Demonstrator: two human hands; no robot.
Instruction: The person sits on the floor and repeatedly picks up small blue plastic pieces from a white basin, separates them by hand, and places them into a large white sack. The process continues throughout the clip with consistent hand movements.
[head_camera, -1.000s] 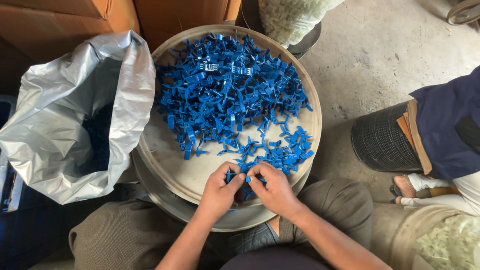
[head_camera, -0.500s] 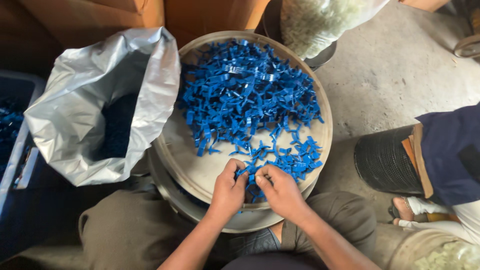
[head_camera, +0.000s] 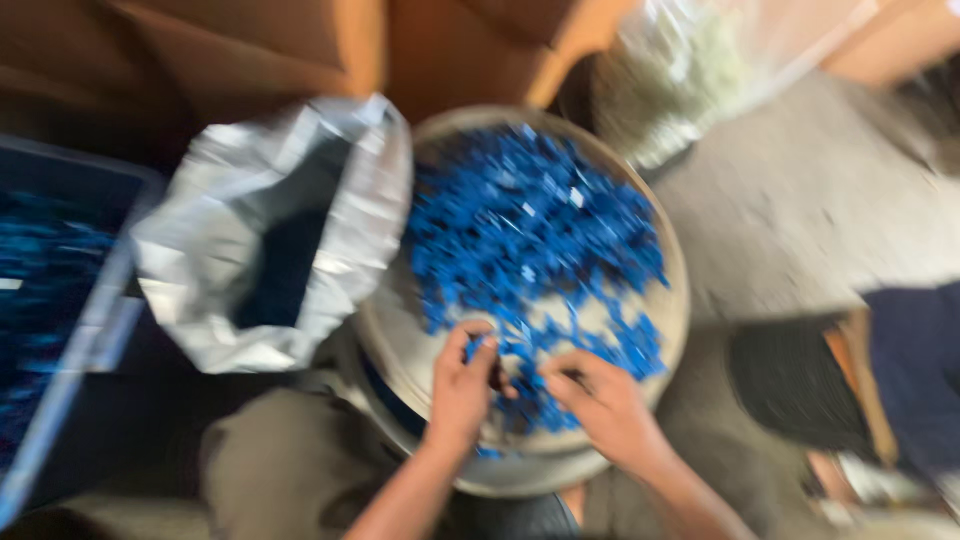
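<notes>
Blurred. Left hand (head_camera: 462, 388) and right hand (head_camera: 600, 405) picked at blue plastic pieces (head_camera: 530, 235) in round tray (head_camera: 672, 300), lower center; grip state unclear.

Both forearms are bare to the lower frame edge, with no sleeve, watch or ring to make out in the blur. The left hand (head_camera: 462, 385) and right hand (head_camera: 598, 405) are ungloved. Olive-grey trousers (head_camera: 270, 470) cover the legs below the round tray (head_camera: 675, 300).
</notes>
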